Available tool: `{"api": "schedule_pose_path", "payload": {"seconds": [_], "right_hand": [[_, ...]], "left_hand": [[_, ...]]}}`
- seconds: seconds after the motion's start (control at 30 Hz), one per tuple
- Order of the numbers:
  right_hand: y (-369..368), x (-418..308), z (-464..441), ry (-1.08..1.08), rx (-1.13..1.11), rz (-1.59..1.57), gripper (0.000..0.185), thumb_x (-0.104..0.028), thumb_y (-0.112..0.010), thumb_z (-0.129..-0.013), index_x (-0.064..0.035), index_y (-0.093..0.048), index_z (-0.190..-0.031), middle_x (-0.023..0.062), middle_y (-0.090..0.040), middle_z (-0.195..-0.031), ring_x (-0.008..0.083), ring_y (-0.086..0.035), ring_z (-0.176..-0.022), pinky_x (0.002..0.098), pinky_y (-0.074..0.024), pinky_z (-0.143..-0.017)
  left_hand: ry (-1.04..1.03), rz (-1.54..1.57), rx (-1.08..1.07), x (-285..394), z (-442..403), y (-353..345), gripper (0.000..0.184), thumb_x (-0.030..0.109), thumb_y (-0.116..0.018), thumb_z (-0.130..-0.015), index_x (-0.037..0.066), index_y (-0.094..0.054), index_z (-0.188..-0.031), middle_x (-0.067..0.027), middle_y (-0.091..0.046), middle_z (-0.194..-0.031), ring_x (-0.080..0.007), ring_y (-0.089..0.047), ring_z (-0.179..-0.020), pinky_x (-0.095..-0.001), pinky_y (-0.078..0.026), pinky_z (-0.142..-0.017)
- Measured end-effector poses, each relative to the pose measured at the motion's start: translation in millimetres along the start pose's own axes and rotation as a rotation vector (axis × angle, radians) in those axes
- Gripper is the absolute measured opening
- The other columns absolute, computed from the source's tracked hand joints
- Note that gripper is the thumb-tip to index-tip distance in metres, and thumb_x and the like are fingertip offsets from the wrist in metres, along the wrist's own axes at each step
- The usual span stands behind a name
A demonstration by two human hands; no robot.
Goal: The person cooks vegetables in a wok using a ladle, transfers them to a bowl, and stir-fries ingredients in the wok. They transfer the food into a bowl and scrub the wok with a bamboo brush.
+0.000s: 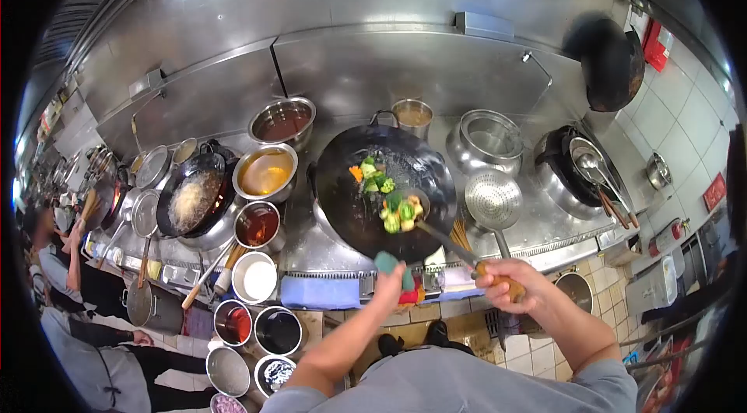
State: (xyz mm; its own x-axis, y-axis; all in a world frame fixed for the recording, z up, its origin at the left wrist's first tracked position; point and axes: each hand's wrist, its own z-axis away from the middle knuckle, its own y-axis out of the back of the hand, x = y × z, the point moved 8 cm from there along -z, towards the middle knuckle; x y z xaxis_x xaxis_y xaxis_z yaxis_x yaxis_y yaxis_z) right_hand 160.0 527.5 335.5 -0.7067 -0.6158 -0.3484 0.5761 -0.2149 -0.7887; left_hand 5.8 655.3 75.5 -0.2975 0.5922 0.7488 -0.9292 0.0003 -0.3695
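A large black wok (426, 168) sits on the range in front of me. My right hand (515, 286) is closed around the wooden handle of a ladle (450, 243). The ladle's bowl is over the wok, heaped with broccoli and other vegetable pieces (401, 216). More broccoli with a piece of carrot (375, 176) lies on the wok's bottom, which looks wet. My left hand (389, 286) is closed on a folded green cloth (387, 261) at the wok's near rim. Whether the cloth grips the rim itself, I cannot tell.
Left of the wok stand bowls of amber liquid (267, 172) and reddish-brown liquid (282, 122), plus several sauce pots. A perforated strainer (493, 200) and a steel pot (490, 141) are to the right. Another wok (191, 199) holds bubbling food. Co-workers (93, 358) stand at far left.
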Motion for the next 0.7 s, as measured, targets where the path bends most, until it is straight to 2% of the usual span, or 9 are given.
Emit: {"api": "schedule_pose_path", "payload": {"seconds": [0.03,0.1,0.17,0.27,0.37,0.5,0.57,0.6,0.7], "right_hand": [[1,6,1,-0.033,0.000,0.003,0.016,-0.012,-0.052,-0.089,-0.0064,-0.045,-0.102,0.0010,-0.048,-0.079,0.0038,-0.046,-0.054,0.0185,-0.0410,-0.043],[9,5,-4,-0.044,0.003,-0.036,0.017,-0.012,-0.053,-0.089,-0.0063,-0.045,-0.103,0.0012,-0.048,-0.079,0.0040,-0.045,-0.054,0.0184,-0.0399,-0.043],[11,7,-10,-0.104,-0.100,-0.228,0.017,-0.013,-0.053,-0.089,-0.0064,-0.045,-0.102,0.0013,-0.048,-0.079,0.0048,-0.046,-0.054,0.0194,-0.0402,-0.043],[25,2,-39,-0.065,-0.111,-0.213,0.017,-0.013,-0.054,-0.089,-0.0059,-0.044,-0.101,0.0013,-0.048,-0.079,0.0055,-0.047,-0.055,0.0202,-0.0409,-0.044],[27,7,-59,-0.027,-0.131,-0.183,0.015,-0.012,-0.054,-0.089,-0.0070,-0.044,-0.098,0.0021,-0.048,-0.079,0.0065,-0.047,-0.056,0.0207,-0.0409,-0.045],[36,30,-64,0.010,-0.113,-0.237,0.012,-0.011,-0.053,-0.089,-0.0116,-0.044,-0.096,0.0031,-0.048,-0.080,0.0083,-0.045,-0.056,0.0220,-0.0402,-0.047],[45,46,-62,0.039,-0.033,-0.181,0.013,-0.012,-0.052,-0.089,-0.0134,-0.043,-0.098,0.0029,-0.047,-0.081,0.0087,-0.044,-0.055,0.0224,-0.0403,-0.047],[50,55,-63,0.034,-0.025,-0.200,0.015,-0.012,-0.051,-0.090,-0.0156,-0.042,-0.101,0.0027,-0.047,-0.081,0.0090,-0.043,-0.054,0.0218,-0.0393,-0.045],[65,78,-64,0.070,0.058,-0.186,0.016,-0.013,-0.052,-0.090,-0.0161,-0.044,-0.103,0.0020,-0.046,-0.080,0.0074,-0.041,-0.052,0.0199,-0.0355,-0.041]], "left_hand": [[-0.038,0.000,0.026,-13,13,5,0.041,0.013,-0.062,-0.081,0.009,-0.046,-0.118,-0.0070,-0.054,-0.105,-0.0203,-0.056,-0.092,-0.0386,-0.051,-0.070],[0.076,0.127,0.088,-31,34,5,0.042,0.006,-0.060,-0.079,0.009,-0.046,-0.118,-0.0075,-0.055,-0.102,-0.0211,-0.059,-0.086,-0.0404,-0.052,-0.073],[0.056,0.188,-0.005,-29,29,0,0.034,0.005,-0.059,-0.078,0.008,-0.048,-0.111,-0.0067,-0.056,-0.096,-0.0207,-0.059,-0.079,-0.0408,-0.052,-0.068],[0.223,0.363,-0.041,5,26,-14,0.014,0.011,-0.058,-0.080,0.009,-0.050,-0.091,-0.0046,-0.054,-0.082,-0.0181,-0.055,-0.070,-0.0359,-0.048,-0.057],[0.335,0.491,-0.106,15,20,-18,0.013,0.015,-0.059,-0.082,0.012,-0.050,-0.090,-0.0033,-0.053,-0.081,-0.0172,-0.054,-0.069,-0.0350,-0.047,-0.057],[0.305,0.399,-0.120,8,17,-8,0.016,0.016,-0.062,-0.081,0.013,-0.051,-0.092,-0.0029,-0.052,-0.083,-0.0174,-0.054,-0.072,-0.0363,-0.048,-0.060],[0.288,0.204,-0.018,8,16,6,0.019,0.016,-0.065,-0.080,0.014,-0.052,-0.093,-0.0029,-0.053,-0.085,-0.0176,-0.053,-0.077,-0.0375,-0.047,-0.063],[0.330,0.153,-0.026,3,15,8,0.019,0.011,-0.064,-0.079,0.012,-0.052,-0.094,-0.0045,-0.053,-0.089,-0.0192,-0.054,-0.082,-0.0425,-0.049,-0.068],[0.413,0.226,-0.074,-26,0,10,0.018,0.008,-0.061,-0.079,0.010,-0.051,-0.094,-0.0066,-0.054,-0.090,-0.0216,-0.055,-0.083,-0.0464,-0.050,-0.073]]}}
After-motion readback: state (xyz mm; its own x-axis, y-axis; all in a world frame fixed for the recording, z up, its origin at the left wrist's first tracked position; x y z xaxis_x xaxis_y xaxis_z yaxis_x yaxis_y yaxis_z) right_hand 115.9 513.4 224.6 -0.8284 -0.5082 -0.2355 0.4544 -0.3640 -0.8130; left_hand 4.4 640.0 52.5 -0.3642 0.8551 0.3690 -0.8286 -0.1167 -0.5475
